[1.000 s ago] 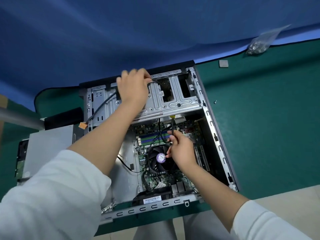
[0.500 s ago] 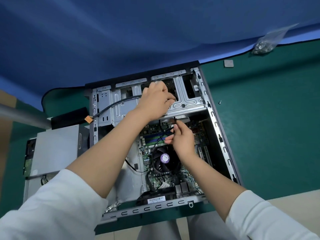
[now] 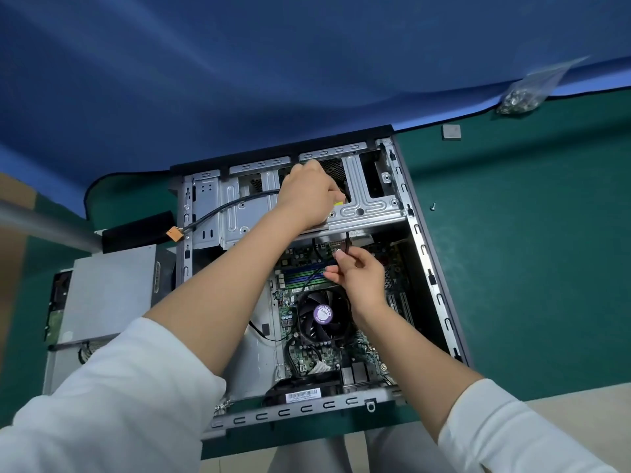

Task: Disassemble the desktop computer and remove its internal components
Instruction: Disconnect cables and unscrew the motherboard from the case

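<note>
Green matting covers the surface in front of you, with a blue cloth draped behind it. On the matting lies the desktop computer case, open side up, its far end touching the cloth and its near rail just in front of your body.

Your left hand is over the metal drive cage at the far end of the case, fingers curled down around something with a bit of yellow showing at the knuckles — what exactly it grips is hidden under the hand. A black cable runs from under that hand leftward across the cage to an orange connector hanging at the case's left edge.

Your right hand is above the motherboard, just below the cage. Its thumb and forefinger pinch a thin dark cable that rises toward the cage's underside; the other fingers are loosely spread.

Near your right wrist sits the CPU cooler fan with a purple round label at its hub, and the memory sticks lie between the fan and the cage.

Left of the case, touching the matting, rests a grey metal box — a removed unit, with a black bar just beyond it. To the right of the case, well apart, lie a single loose screw, a small grey square chip and a clear bag of screws at the cloth's edge.
</note>
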### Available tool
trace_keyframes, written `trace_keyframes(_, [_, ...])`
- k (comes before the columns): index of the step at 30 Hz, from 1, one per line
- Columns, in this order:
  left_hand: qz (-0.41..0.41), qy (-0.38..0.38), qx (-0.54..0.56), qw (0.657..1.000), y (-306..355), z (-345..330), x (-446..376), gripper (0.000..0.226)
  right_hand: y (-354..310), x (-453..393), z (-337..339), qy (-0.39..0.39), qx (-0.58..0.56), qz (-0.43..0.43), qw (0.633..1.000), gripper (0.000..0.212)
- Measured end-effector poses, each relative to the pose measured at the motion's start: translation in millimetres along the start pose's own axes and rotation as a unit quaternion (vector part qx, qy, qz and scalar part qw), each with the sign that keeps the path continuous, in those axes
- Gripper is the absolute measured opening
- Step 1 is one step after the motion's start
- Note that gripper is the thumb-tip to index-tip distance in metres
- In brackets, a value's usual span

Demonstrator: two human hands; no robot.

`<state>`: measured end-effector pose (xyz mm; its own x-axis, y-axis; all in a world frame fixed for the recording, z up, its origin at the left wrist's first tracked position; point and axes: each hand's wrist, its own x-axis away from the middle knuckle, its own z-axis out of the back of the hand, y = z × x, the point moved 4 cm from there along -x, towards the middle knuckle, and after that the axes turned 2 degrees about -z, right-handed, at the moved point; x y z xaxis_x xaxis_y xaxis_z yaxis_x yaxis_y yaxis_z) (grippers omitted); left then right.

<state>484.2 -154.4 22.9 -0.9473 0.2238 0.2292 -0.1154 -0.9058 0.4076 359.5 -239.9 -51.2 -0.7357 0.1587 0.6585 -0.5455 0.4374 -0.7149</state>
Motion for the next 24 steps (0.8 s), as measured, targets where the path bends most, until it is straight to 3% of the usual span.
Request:
trace_keyframes(3, [0.017, 0.041, 0.04, 0.998, -3.5, 1.1, -2.8, 0.025, 7.3, 4.1, -0.1, -0.022, 0.004, -0.035, 0.999, 0.006])
trace_keyframes(7, [0.057, 0.1, 0.143, 0.983, -15.0, 4.5, -1.3, 0.023, 11.1, 11.4, 1.5, -0.026, 0.017, -0.052, 0.998, 0.015])
trace_keyframes(11, [0.115, 0.173, 0.221, 0.953, -36.0, 18.9, 2.6, 0.022, -9.5, 20.7, 11.7, -0.061, 0.153, -0.005, 0.986, 0.017])
trace_keyframes(14, [0.174, 0.209, 0.273, 0.923, -64.5, 22.9, 10.9, 0.022, -44.4, 30.4, 26.7, -0.061, 0.339, 0.151, 0.927, 0.02])
trace_keyframes(18, [0.194, 0.227, 0.292, 0.908, -67.2, 12.6, 31.2, 0.023, -104.8, 31.6, 46.0, -0.003, 0.471, 0.409, 0.781, 0.026])
trace_keyframes(20, [0.163, 0.229, 0.257, 0.925, -55.8, 11.4, 38.0, 0.023, -116.4, 16.6, 55.6, 0.014, 0.519, 0.42, 0.745, 0.028])
trace_keyframes(24, [0.136, 0.206, 0.231, 0.941, -42.8, 13.7, 37.7, 0.029, -106.7, -0.4, 59.6, 0.0, 0.541, 0.389, 0.746, 0.03])
